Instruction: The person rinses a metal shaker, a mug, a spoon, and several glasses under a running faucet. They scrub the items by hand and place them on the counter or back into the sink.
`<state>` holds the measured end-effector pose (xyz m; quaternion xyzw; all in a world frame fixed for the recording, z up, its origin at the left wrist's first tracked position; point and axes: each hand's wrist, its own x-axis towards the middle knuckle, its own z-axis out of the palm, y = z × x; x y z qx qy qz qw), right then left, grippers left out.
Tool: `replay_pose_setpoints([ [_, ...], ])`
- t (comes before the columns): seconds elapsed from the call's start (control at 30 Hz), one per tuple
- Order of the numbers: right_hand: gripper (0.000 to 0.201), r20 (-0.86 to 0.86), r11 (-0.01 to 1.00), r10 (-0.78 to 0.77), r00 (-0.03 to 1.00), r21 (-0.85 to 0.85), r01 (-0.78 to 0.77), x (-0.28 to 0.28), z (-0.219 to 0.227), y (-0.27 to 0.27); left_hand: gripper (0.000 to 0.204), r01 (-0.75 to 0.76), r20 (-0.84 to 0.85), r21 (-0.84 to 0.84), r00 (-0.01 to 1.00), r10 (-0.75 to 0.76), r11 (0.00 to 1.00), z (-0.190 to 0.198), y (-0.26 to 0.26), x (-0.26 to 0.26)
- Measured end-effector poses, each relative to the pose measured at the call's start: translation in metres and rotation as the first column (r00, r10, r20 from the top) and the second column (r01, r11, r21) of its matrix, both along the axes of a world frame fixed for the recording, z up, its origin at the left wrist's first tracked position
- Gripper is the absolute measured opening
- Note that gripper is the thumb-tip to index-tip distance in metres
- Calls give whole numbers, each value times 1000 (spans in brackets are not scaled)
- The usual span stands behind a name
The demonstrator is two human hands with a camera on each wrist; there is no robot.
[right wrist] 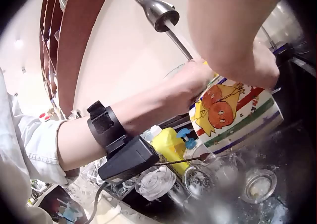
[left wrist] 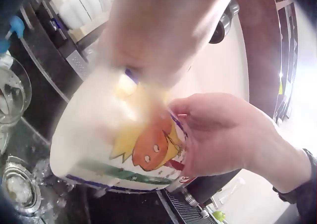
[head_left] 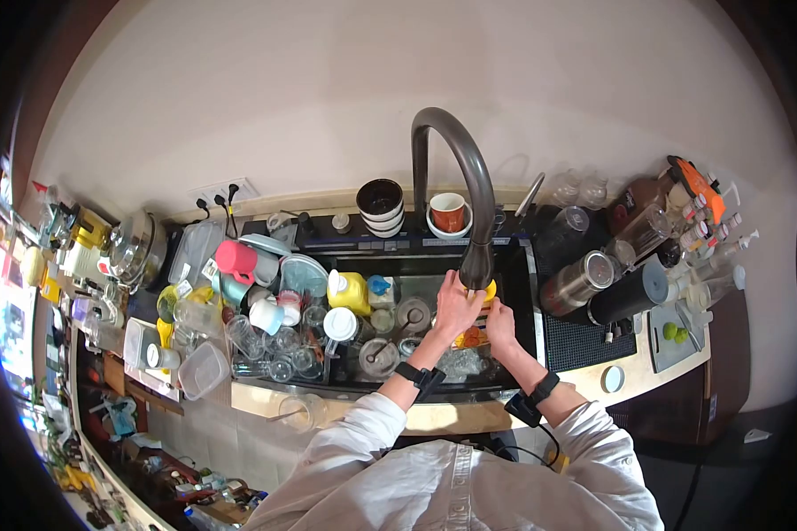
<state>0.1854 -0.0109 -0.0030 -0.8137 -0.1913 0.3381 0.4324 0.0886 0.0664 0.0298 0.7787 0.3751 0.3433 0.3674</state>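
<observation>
The painted cup point(right wrist: 233, 112) is directly at the two hands, over the sink point(head_left: 537, 332) and under the faucet head point(head_left: 476, 265). The right hand point(left wrist: 228, 130) is the grip at its upper end: the palm is against the cup, the thumb lies along the edge and the fingers curl around it, though their tips are hidden. The left hand point(right wrist: 190, 83) is also at this upper end, beside a small yellow piece point(head_left: 490, 290); its fingers are mostly covered, so I cannot tell if they pinch this piece or only press. The cup is tilted, and its long axis goes from the grip down and away toward the sink floor. In my judgement, this slant matters most for any turning of the cup, because the far end hangs free below the grip. Which end is the open one, I cannot say with certainty. Both hands are near the cup, but the right one seems to me to carry it. The yellow bottle point(head_left: 350, 292) is to the left of the grip, apart from the cup.
</observation>
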Motion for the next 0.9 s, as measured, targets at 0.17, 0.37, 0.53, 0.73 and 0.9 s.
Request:
replay_pose_setpoints([
  [0.17, 55, 63, 1000, 9, 998, 0, -9, -1, 3, -2, 49, -55, -391, 271, 906, 162, 961, 18, -12, 17],
  [0.37, 53, 191, 988, 153, 969, -36, -149, -4, 25, -16, 56, 64, -388, -86, 917, -93, 994, 38, -3, 14],
  [0.53, 47, 319, 950, 311, 895, -137, -281, -14, 33, -16, 48, -88, -493, -41, 868, 56, 995, 17, 1, 4],
  [0.73, 39, 416, 854, 506, 756, -114, -508, 0, 33, -14, 45, 125, -304, -268, 930, -207, 955, 8, 19, -22],
  [0.9, 36, 489, 765, 602, 631, -129, -631, 10, 54, -8, 38, 61, -17, -467, 997, -79, 882, 10, 12, -30],
])
